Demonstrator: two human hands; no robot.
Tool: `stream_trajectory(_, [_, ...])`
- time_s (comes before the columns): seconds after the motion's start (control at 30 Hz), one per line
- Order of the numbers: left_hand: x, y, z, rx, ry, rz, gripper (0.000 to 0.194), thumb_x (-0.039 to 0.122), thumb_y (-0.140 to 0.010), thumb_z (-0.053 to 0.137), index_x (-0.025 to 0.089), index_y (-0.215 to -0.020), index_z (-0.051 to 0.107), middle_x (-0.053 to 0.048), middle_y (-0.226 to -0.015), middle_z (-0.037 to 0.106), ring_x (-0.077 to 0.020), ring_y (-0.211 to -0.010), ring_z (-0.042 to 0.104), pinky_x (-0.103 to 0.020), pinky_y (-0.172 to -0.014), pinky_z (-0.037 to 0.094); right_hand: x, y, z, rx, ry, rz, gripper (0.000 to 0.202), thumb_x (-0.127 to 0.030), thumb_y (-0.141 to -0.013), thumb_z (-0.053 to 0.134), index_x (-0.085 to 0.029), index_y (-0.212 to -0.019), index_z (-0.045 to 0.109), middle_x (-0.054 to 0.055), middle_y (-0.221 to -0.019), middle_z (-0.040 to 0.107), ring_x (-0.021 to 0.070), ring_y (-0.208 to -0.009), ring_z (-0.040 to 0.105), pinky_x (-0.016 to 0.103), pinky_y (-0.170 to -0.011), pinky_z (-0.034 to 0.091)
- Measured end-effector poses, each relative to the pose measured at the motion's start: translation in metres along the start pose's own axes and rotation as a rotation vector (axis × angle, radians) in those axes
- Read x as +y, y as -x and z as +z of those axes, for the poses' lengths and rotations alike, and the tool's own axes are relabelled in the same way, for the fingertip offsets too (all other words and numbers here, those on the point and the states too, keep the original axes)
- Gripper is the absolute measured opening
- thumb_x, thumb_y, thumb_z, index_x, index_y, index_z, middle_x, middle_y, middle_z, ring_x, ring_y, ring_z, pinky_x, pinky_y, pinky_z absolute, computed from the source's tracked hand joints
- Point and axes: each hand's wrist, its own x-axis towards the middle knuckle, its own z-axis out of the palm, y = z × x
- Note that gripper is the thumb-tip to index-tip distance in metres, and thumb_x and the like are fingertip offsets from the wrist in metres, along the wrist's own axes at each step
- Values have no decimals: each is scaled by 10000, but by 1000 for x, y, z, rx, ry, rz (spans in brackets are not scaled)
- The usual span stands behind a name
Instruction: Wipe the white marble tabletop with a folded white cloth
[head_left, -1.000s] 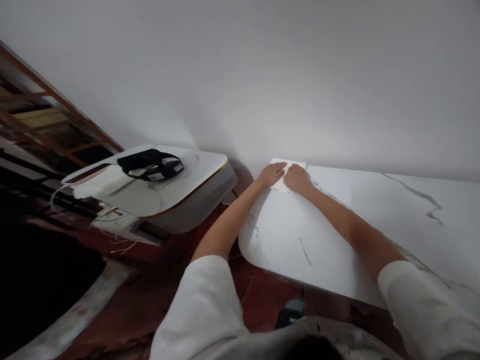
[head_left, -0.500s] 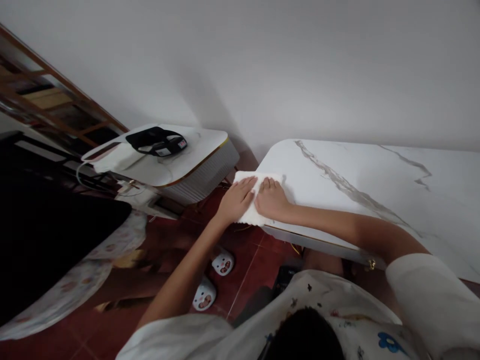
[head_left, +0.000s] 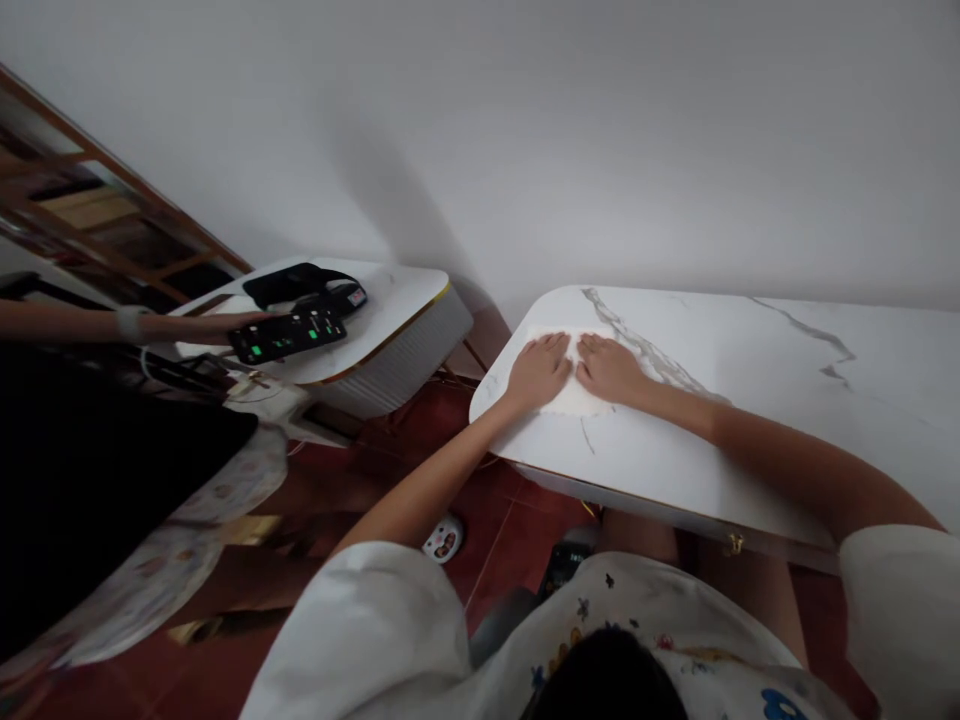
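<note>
Both hands press flat on a white cloth point(head_left: 574, 402) that lies spread on a white marble-patterned table point(head_left: 750, 400), near its rounded left end. My left hand point(head_left: 540, 370) rests on the cloth's left part, its fingers stretched out and pointing toward the wall. Close beside it, my right hand point(head_left: 609, 370) lies on the cloth's right part with the fingers extended. Little space separates the two hands. Parts of the cloth are hidden under them, and its white edge blends into the tabletop.
At left, another person's hand point(head_left: 217, 325) holds a phone point(head_left: 289, 335) with a lit screen. Behind it, a black strapped device point(head_left: 341, 293) sits on a smaller white table point(head_left: 405, 285). A gap with red floor tiles point(head_left: 491, 560) divides the tables. The wall point(head_left: 600, 130) stands behind.
My hands and the cloth have moved from the table's front left corner inward, away from me and to the right. The other person's hand with the phone has come into view.
</note>
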Motion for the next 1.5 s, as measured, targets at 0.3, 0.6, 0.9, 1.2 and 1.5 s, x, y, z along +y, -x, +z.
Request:
stream_trajectory(0.3, [-31,-124,26,61,60,58,460,255,-918,359,213,-1346,520,-67,-1436,538,-221,-1329,474,-407,-1139,329,79,-78,26,-19,7,124,403,-189,-954,327,-29,-1230,574,204,-1342,571,258,-1235,509,365,-1057,354])
stream_trajectory(0.6, [-19,-200,40,49,70,150,474,250,-929,323,199,-1348,539,-61,-1411,566,-209,-1307,493,-384,-1115,338,128,-96,27,-26,15,331,422,-225,-965,297,-34,-1208,584,218,-1259,616,285,-1149,562,386,-969,413])
stream_trajectory(0.9, [6,-141,27,-41,60,309,534,270,-961,294,124,-1462,408,-91,-1523,428,-216,-1412,370,-375,-1174,243,78,-33,10,-21,108,373,521,-223,-957,273,113,-1300,475,308,-1341,525,358,-1233,485,449,-1020,361])
stream_trajectory(1.2, [-6,8,1,-30,19,177,541,331,-981,222,182,-1475,387,-57,-1543,402,-205,-1430,350,-398,-1181,248,-39,21,-17,-103,49,232,564,-225,-956,309,158,-1351,431,337,-1421,448,390,-1310,445,468,-1074,332])
stream_trajectory(1.5, [43,94,-8,-3,-17,4,562,345,-965,268,207,-1501,361,-48,-1546,395,-259,-1456,304,-466,-1173,277,-62,84,-36,-89,-71,60,553,-263,-950,364,84,-1369,462,278,-1446,459,332,-1350,433,447,-1118,320])
